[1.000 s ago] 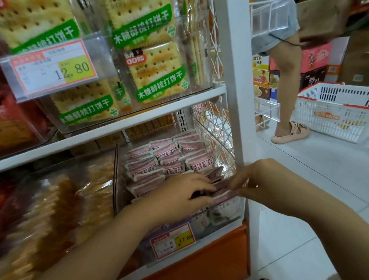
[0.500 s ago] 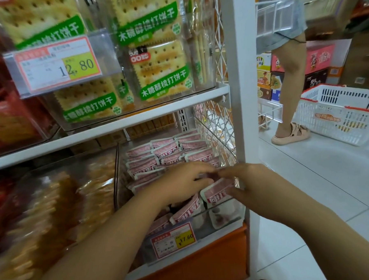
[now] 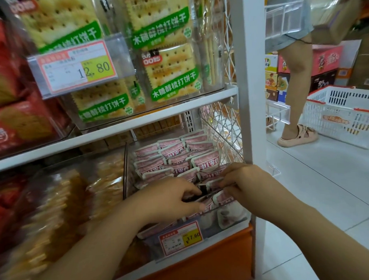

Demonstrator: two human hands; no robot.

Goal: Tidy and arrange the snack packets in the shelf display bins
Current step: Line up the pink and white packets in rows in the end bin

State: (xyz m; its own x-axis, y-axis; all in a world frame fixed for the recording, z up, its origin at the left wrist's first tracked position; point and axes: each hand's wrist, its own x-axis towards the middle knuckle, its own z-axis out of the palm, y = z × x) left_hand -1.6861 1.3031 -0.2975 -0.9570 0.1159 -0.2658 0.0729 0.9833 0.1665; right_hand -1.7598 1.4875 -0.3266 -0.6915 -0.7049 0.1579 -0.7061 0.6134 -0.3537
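Above the price tag (image 3: 180,238), in the clear bin (image 3: 125,168), the front pink packets (image 3: 222,199) lie crooked. The left hand (image 3: 169,199) has its grip curled over their tops; the right hand (image 3: 244,180) pinches one packet's edge. Best to press them upright together, matching the rows farther from the tag.

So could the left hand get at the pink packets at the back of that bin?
Probably yes. The clear bin is open on top and nothing covers the back packets, though the shelf above hangs low. The left hand grips front packets and must let go first.
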